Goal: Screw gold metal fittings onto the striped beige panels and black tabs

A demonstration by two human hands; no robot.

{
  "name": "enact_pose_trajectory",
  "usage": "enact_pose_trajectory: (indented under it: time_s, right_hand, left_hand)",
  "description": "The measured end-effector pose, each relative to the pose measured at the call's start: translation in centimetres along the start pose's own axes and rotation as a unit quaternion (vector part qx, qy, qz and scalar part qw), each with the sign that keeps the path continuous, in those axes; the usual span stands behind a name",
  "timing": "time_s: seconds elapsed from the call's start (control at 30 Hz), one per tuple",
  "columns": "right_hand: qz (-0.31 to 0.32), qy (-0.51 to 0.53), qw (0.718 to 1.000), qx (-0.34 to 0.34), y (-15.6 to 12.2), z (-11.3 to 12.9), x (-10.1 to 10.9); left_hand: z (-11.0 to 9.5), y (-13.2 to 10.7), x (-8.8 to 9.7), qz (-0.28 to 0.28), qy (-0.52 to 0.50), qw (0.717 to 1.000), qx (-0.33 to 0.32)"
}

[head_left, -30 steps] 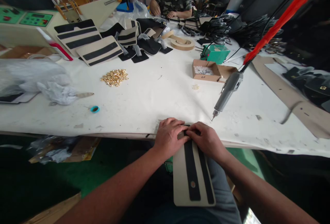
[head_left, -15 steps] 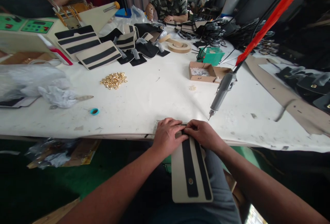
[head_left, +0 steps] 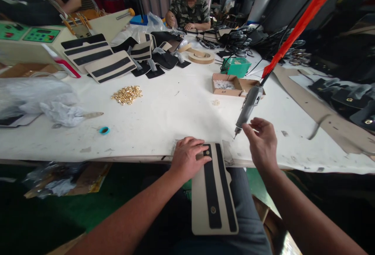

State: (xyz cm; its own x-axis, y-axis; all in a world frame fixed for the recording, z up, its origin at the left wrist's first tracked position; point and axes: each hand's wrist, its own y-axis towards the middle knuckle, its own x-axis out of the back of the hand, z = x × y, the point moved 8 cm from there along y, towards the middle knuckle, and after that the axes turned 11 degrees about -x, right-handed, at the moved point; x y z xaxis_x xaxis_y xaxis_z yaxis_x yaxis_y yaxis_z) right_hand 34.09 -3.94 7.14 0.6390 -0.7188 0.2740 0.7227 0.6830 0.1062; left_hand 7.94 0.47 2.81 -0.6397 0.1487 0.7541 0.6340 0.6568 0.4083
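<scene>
A beige panel with two black stripes (head_left: 213,192) lies half on the white table's front edge (head_left: 140,157) and half over my lap. My left hand (head_left: 189,157) presses flat on its top end, fingers next to a small gold stud. My right hand (head_left: 262,141) is raised off the panel, fingers loosely spread and holding nothing, just below the tip of a grey electric screwdriver (head_left: 247,108) that hangs from an orange cord (head_left: 301,20).
A heap of gold fittings (head_left: 127,94), a small blue ring (head_left: 104,130), crumpled plastic (head_left: 43,100), a cardboard box (head_left: 227,84) and a green box (head_left: 235,66) sit on the table. More striped panels (head_left: 99,57) lie far left. Two people sit at the far side.
My right hand has let go of the panel's top and lifted right toward the screwdriver's tip. The panel's top end with its stud is uncovered. My left hand stays pressed on it.
</scene>
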Motion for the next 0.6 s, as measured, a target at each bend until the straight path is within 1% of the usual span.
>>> enact_pose_trajectory:
  time_s: [0.07, 0.13, 0.2, 0.23, 0.3, 0.37, 0.47, 0.53, 0.6]
  right_hand:
    - [0.017, 0.045, 0.999, -0.014, 2.7, -0.4, -1.0]
    - [0.063, 0.089, 0.992, -0.063, 5.0, -1.1, -3.0]
    - [0.097, 0.128, 0.981, -0.109, 6.1, -1.3, -4.8]
    - [0.103, 0.145, 0.977, -0.121, 6.1, -1.1, -5.4]
    - [0.107, 0.179, 0.971, -0.116, 5.0, 0.0, -6.0]
    - [0.127, 0.214, 0.964, -0.093, 2.7, 1.7, -6.2]
    - [0.200, 0.242, 0.947, -0.066, -1.5, 3.9, -6.9]
    - [0.239, 0.242, 0.939, -0.050, -3.8, 4.7, -7.6]
    - [0.253, 0.238, 0.937, -0.036, -5.2, 4.9, -8.3]
  left_hand:
    - [0.1, 0.0, 0.0, 0.000, -0.001, 1.000, 0.003]
    - [0.1, 0.0, 0.0, 0.001, -0.002, 1.000, 0.006]
    - [0.1, -0.1, -0.1, 0.001, -0.003, 1.000, 0.008]
    - [0.1, -0.1, -0.1, 0.000, -0.003, 1.000, 0.009]
    - [0.0, -0.2, -0.2, -0.003, -0.002, 1.000, 0.007]
    - [0.0, -0.3, -0.2, -0.008, -0.001, 1.000, 0.003]
    - [-0.2, -0.3, -0.1, -0.007, 0.006, 1.000, -0.004]
    - [-0.3, -0.2, 0.0, -0.002, 0.012, 1.000, -0.005]
    - [-0.4, -0.2, 0.0, 0.005, 0.015, 1.000, -0.003]
